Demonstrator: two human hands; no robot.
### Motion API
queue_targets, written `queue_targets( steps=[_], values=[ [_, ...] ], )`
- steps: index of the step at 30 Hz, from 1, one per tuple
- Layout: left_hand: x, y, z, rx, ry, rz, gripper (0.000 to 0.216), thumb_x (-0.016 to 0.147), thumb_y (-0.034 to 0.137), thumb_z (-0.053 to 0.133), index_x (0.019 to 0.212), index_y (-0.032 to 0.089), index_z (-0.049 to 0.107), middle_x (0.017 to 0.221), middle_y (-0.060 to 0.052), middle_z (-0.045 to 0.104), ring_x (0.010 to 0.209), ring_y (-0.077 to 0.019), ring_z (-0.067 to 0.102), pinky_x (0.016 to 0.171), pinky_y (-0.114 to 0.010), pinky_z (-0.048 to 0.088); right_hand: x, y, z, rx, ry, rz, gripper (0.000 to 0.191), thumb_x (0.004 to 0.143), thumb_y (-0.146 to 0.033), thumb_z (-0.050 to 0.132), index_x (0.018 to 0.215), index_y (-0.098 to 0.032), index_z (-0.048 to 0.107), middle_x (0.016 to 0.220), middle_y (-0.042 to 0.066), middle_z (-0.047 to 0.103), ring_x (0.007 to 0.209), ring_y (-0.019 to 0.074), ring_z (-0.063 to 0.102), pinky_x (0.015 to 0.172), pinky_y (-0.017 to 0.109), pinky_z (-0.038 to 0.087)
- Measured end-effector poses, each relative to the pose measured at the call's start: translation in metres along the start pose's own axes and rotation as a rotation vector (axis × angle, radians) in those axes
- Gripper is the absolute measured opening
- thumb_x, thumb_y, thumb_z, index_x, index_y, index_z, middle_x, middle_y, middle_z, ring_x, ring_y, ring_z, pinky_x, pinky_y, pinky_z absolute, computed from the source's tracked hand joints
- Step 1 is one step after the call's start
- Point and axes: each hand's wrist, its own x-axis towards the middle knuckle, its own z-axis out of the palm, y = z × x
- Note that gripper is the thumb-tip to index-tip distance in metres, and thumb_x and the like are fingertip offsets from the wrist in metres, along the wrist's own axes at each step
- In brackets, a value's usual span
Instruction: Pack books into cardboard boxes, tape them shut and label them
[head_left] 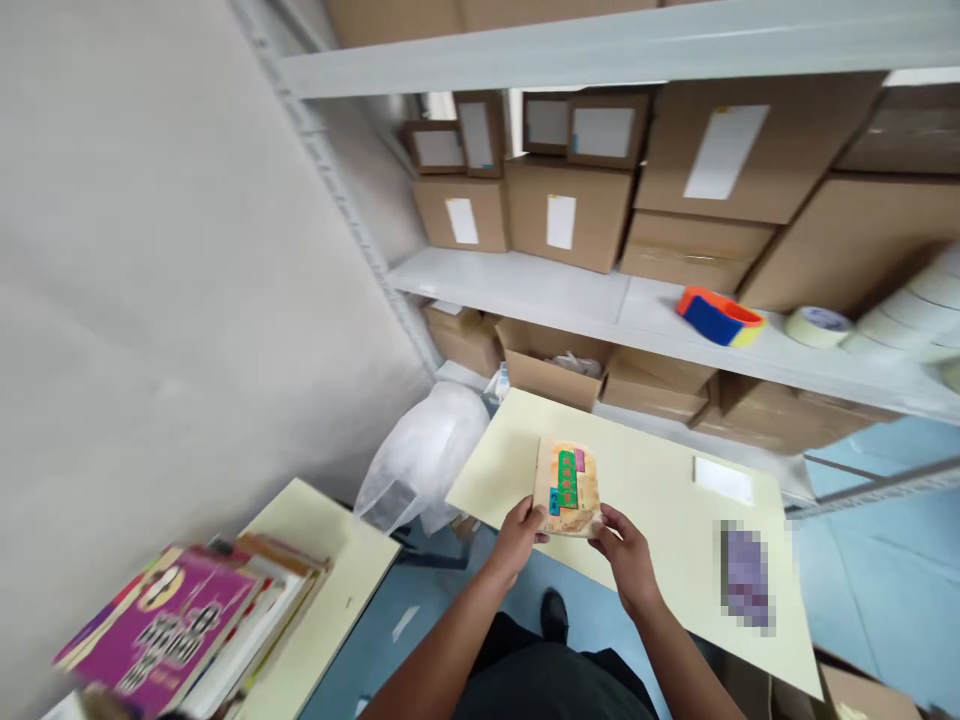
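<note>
A small tan book (567,487) with green, pink and blue patches on its cover lies near the front edge of a pale yellow table (660,500). My left hand (519,535) grips its near left corner, fingers curled on the edge. My right hand (624,552) holds the near right corner the same way. Both forearms reach forward from the bottom of the view.
A white label (722,479) and a blurred purple item (745,577) lie on the table's right part. Metal shelving behind holds cardboard boxes (570,212), a coloured tape roll (720,316) and masking tape (817,325). A second table at left carries stacked books (180,620). A plastic bag (424,455) sits between.
</note>
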Motion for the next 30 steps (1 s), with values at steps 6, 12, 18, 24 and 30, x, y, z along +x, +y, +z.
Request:
queue_targets(
  steps=[6, 12, 18, 24, 30],
  values=[
    [0.052, -0.015, 0.023, 0.143, -0.153, -0.066, 0.055, 0.084, 0.058, 0.06, 0.121, 0.017, 0.064, 0.12, -0.013, 0.07, 0.103, -0.0238, 0.067, 0.078, -0.031, 0.054, 0.029, 0.03, -0.026, 0.03, 0.167, -0.074, 0.051, 0.066, -0.043, 0.076, 0.108, -0.016, 0.072, 0.099, 0.007, 0.074, 0.089, 0.0242, 0.07, 0.082, 0.038, 0.06],
    [0.089, -0.05, 0.014, 0.669, -0.086, -0.156, 0.059, 0.091, 0.032, 0.051, 0.146, 0.013, 0.046, 0.145, -0.018, 0.057, 0.132, -0.0253, 0.057, 0.105, -0.032, 0.044, 0.046, 0.066, -0.059, -0.352, 0.292, 0.031, 0.042, 0.065, -0.042, 0.067, 0.099, -0.018, 0.075, 0.113, 0.015, 0.076, 0.105, 0.0327, 0.072, 0.098, 0.046, 0.054],
    [0.125, -0.066, 0.016, 0.742, -0.167, -0.148, 0.063, 0.084, 0.018, 0.055, 0.146, 0.011, 0.049, 0.153, -0.019, 0.05, 0.136, -0.0275, 0.053, 0.112, -0.033, 0.038, 0.076, 0.072, -0.063, -0.484, 0.325, 0.133, 0.049, 0.071, -0.037, 0.06, 0.113, -0.016, 0.072, 0.122, 0.013, 0.074, 0.119, 0.03, 0.067, 0.104, 0.043, 0.05],
    [0.143, -0.072, 0.02, 0.72, -0.284, -0.1, 0.068, 0.078, 0.002, 0.048, 0.144, 0.018, 0.052, 0.145, -0.011, 0.058, 0.13, -0.0217, 0.058, 0.108, -0.029, 0.042, 0.1, 0.074, -0.041, -0.606, 0.302, 0.238, 0.041, 0.072, -0.029, 0.06, 0.109, -0.02, 0.075, 0.099, 0.006, 0.08, 0.098, 0.026, 0.073, 0.087, 0.037, 0.054],
    [0.141, -0.074, 0.015, 0.708, -0.285, -0.089, 0.069, 0.076, 0.002, 0.049, 0.143, 0.018, 0.054, 0.144, -0.011, 0.059, 0.127, -0.0218, 0.059, 0.107, -0.029, 0.043, 0.097, 0.074, -0.035, -0.659, 0.296, 0.274, 0.038, 0.074, -0.029, 0.059, 0.108, -0.022, 0.075, 0.094, 0.004, 0.079, 0.091, 0.0248, 0.072, 0.084, 0.036, 0.053]
  ],
)
